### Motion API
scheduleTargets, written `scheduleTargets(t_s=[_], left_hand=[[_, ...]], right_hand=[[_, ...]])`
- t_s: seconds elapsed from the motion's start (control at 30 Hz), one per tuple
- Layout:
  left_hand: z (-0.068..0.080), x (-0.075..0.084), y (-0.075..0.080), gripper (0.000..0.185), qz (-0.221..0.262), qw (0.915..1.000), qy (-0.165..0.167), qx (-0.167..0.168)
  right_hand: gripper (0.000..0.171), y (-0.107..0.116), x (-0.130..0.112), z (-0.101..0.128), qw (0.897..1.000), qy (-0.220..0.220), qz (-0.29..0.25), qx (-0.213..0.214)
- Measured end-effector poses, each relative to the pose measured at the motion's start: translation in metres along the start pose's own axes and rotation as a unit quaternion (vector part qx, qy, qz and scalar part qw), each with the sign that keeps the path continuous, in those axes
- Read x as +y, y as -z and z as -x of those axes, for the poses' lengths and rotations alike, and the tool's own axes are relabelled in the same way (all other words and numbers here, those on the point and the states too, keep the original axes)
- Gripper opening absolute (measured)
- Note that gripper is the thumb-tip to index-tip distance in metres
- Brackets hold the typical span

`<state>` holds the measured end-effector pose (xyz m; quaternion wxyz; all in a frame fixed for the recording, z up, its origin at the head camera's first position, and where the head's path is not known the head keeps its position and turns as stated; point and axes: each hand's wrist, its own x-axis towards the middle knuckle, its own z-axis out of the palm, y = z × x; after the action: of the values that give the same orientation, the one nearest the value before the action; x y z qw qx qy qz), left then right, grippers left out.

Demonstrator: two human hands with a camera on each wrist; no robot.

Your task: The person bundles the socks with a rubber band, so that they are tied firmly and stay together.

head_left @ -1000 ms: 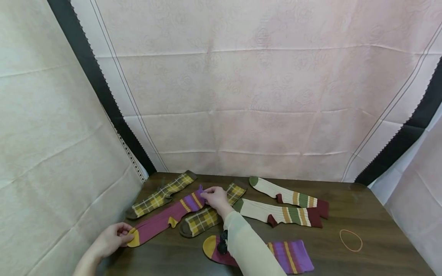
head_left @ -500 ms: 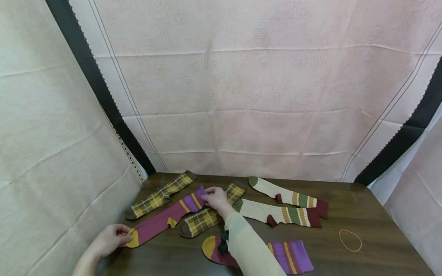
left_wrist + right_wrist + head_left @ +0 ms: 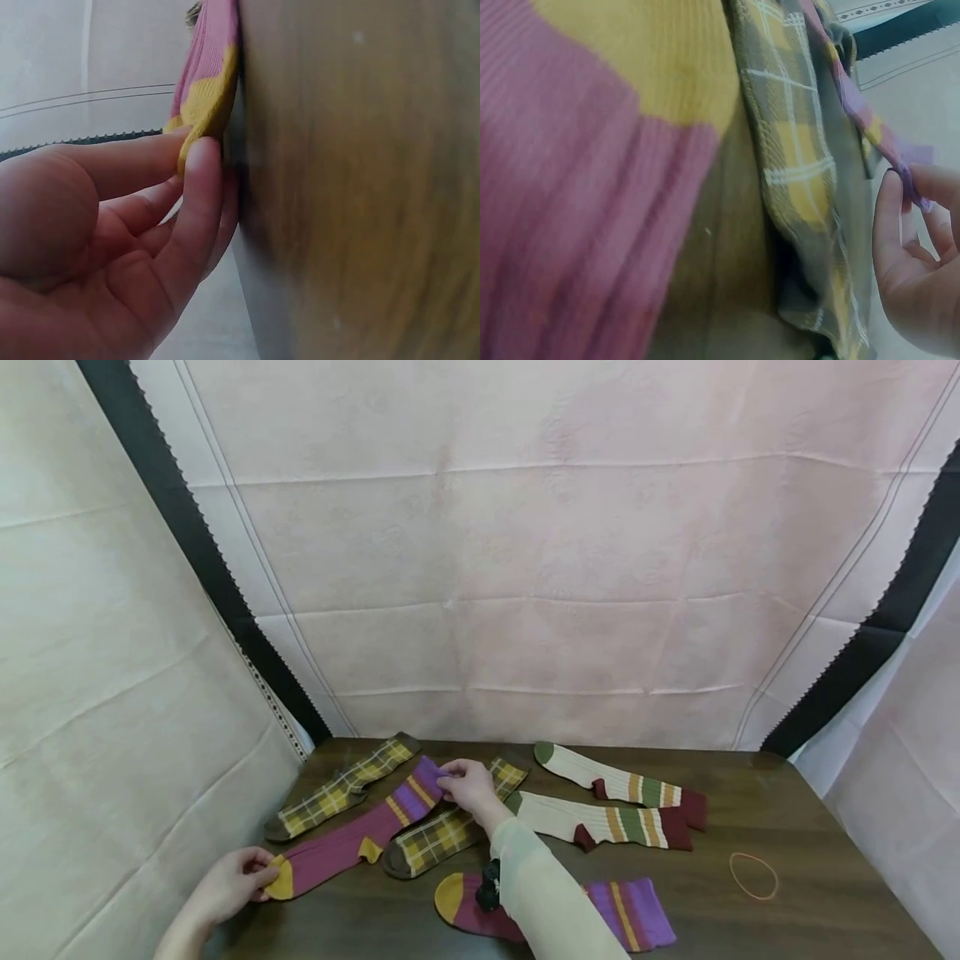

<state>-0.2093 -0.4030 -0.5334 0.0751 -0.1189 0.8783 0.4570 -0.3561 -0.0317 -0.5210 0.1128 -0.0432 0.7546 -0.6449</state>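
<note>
A maroon sock with a yellow toe and heel and a purple striped cuff stretches between both hands at the left of the table. My left hand pinches its toe; in the left wrist view, thumb and fingers grip the yellow tip close beside the tabletop. My right hand pinches a corner of the purple cuff. Part of the held sock lies between two yellow-and-olive plaid socks, one behind and one in front. A matching maroon sock lies nearer, partly covered by the right sleeve.
Two cream socks with green toes, stripes and dark red cuffs lie at the back right. A thin rubber band rests on the brown table at the right. Pale cloth hangs behind the table.
The purple cuff's edge, earlier bunched into a small peak, now lies smoother and spread out by my right hand. Both hands keep their grip; the head view has shifted slightly.
</note>
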Motion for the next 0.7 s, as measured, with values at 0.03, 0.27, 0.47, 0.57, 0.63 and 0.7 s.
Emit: scheduleTargets(t_s=[0.03, 0.27, 0.47, 0.57, 0.63, 0.7], left_hand=[[0.001, -0.001, 0.001, 0.021, 0.014, 0.9999, 0.003, 0.001], [0.008, 0.004, 0.009, 0.037, 0.109, 0.9936, 0.013, 0.027], [0.012, 0.016, 0.006, 0.049, 0.161, 0.9835, -0.033, 0.075], [0.015, 0.022, 0.005, 0.049, 0.178, 0.9767, -0.055, 0.106], [0.017, 0.027, 0.005, 0.048, 0.191, 0.9710, -0.064, 0.128], [0.018, 0.032, 0.005, 0.046, 0.211, 0.9636, -0.069, 0.148]], right_hand=[[0.015, 0.001, -0.001, 0.001, 1.000, 0.004, -0.003, -0.005], [0.020, 0.013, -0.008, 0.007, 0.998, 0.038, -0.037, -0.038], [0.023, 0.026, -0.012, 0.019, 0.995, 0.053, -0.061, -0.065], [0.024, 0.033, -0.013, 0.027, 0.993, 0.048, -0.070, -0.077], [0.026, 0.039, -0.013, 0.033, 0.993, 0.045, -0.075, -0.080], [0.030, 0.045, -0.013, 0.039, 0.992, 0.045, -0.083, -0.081]])
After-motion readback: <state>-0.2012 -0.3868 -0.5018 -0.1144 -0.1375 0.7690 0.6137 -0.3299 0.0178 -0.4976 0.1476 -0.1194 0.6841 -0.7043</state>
